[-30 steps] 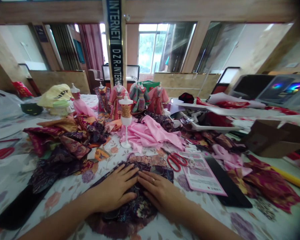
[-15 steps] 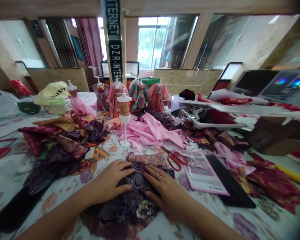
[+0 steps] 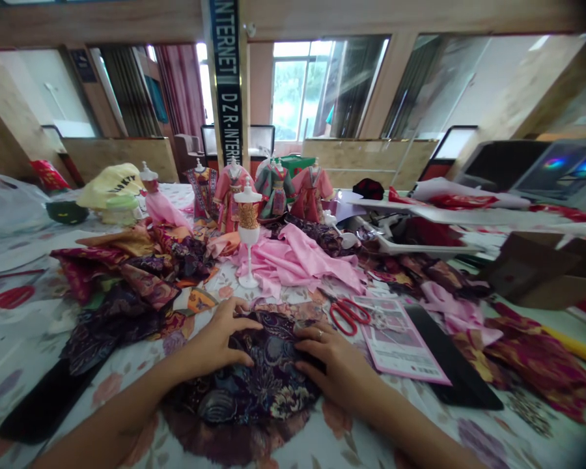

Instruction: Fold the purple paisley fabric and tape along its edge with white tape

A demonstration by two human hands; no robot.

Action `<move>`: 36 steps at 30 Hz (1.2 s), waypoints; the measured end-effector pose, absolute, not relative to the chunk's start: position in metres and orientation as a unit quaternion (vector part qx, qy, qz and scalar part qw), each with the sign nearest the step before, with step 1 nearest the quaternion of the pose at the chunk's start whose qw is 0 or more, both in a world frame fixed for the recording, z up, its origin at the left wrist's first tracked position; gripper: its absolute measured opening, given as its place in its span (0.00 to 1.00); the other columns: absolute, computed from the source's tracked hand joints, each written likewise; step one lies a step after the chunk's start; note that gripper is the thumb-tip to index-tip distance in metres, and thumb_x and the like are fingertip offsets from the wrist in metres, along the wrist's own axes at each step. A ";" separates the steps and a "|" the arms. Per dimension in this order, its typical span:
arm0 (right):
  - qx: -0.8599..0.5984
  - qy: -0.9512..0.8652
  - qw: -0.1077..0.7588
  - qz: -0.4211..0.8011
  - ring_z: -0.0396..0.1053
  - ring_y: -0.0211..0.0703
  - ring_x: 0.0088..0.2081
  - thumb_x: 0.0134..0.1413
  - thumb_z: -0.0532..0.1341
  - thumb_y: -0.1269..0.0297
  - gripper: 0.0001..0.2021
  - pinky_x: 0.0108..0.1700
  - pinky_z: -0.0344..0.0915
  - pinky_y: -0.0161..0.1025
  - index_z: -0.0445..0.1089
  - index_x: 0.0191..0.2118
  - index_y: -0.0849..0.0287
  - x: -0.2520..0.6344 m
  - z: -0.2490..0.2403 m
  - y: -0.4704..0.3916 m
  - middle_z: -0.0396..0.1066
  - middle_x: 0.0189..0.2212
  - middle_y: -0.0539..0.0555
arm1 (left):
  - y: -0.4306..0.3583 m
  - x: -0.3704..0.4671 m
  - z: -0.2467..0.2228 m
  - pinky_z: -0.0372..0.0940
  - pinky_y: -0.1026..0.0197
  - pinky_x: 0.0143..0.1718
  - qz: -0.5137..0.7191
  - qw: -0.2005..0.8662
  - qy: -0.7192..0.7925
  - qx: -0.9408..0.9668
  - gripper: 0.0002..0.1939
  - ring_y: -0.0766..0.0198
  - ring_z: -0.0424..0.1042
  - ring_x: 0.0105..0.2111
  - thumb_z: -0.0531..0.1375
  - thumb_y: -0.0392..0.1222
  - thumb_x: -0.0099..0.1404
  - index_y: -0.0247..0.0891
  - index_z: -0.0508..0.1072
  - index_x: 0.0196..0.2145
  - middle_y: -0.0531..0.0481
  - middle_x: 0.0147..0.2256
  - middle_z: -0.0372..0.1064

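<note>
A dark purple patterned cloth (image 3: 268, 365) with paisley and flower motifs lies in front of me on the flowered tablecloth. My left hand (image 3: 219, 339) rests on its left edge, thumb and forefinger apart. On the right edge lies my right hand (image 3: 334, 355), a ring on one finger, its fingers apart and slightly bent on the cloth. Sheer reddish-brown fabric (image 3: 234, 446) shows under the near edge. Beyond the cloth is a peach patterned piece (image 3: 293, 311). Red-handled scissors (image 3: 350, 316) lie just past my right hand, partly over a pink-bordered printed sheet (image 3: 400, 345).
A small white mannequin (image 3: 249, 238) stands ahead beside crumpled pink fabric (image 3: 303, 257). Several dressed mannequins line the back, including one in green (image 3: 276, 185). Fabric scraps (image 3: 127, 286) heap at left; a cardboard box (image 3: 542, 267) sits at right. A black flat piece (image 3: 454, 358) lies under the sheet.
My hands have moved slightly apart, and more of the dark cloth shows, spread wider between them. My right fingers are more bent than before. The view has shifted a little.
</note>
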State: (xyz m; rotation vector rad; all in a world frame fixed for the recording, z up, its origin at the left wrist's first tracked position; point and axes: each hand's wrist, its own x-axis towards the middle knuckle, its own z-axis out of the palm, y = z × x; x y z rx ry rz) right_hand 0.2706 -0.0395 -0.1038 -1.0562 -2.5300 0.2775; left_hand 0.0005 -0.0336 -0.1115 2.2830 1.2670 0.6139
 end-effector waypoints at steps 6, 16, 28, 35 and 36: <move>-0.400 -0.905 0.145 0.022 0.67 0.44 0.34 0.58 0.54 0.65 0.13 0.38 0.64 0.41 0.69 0.25 0.59 0.274 -0.103 -0.037 0.70 0.28 0.55 | -0.029 -0.002 -0.106 0.60 0.56 0.46 0.206 0.215 0.471 0.830 0.17 0.57 0.63 0.42 0.65 0.54 0.52 0.45 0.78 0.38 0.48 0.37 0.62; -0.358 -0.869 0.343 0.008 0.67 0.39 0.29 0.60 0.52 0.67 0.13 0.34 0.63 0.36 0.66 0.25 0.58 0.270 -0.104 -0.046 0.68 0.25 0.54 | 0.005 -0.053 -0.102 0.62 0.61 0.40 0.368 0.038 0.658 0.655 0.10 0.61 0.69 0.37 0.54 0.38 0.59 0.36 0.74 0.36 0.47 0.36 0.70; -0.335 -0.879 0.333 0.059 0.69 0.39 0.33 0.60 0.52 0.68 0.12 0.37 0.65 0.36 0.67 0.27 0.58 0.267 -0.106 -0.047 0.71 0.30 0.54 | 0.016 -0.069 -0.105 0.59 0.61 0.33 0.452 0.119 0.689 0.554 0.07 0.56 0.69 0.30 0.64 0.42 0.43 0.38 0.71 0.17 0.50 0.20 0.68; -0.343 -0.887 0.307 0.048 0.68 0.39 0.32 0.61 0.50 0.67 0.14 0.36 0.64 0.36 0.68 0.27 0.59 0.266 -0.107 -0.046 0.70 0.28 0.55 | 0.019 -0.096 -0.078 0.65 0.64 0.35 0.695 0.256 0.524 0.420 0.14 0.67 0.69 0.30 0.61 0.46 0.50 0.38 0.68 0.34 0.53 0.30 0.70; -0.342 -0.888 0.305 0.044 0.68 0.39 0.31 0.61 0.50 0.67 0.14 0.36 0.64 0.36 0.68 0.26 0.60 0.266 -0.108 -0.046 0.70 0.28 0.55 | 0.019 -0.100 -0.076 0.65 0.65 0.37 0.708 0.272 0.502 0.415 0.13 0.68 0.70 0.32 0.62 0.43 0.49 0.38 0.68 0.34 0.53 0.31 0.70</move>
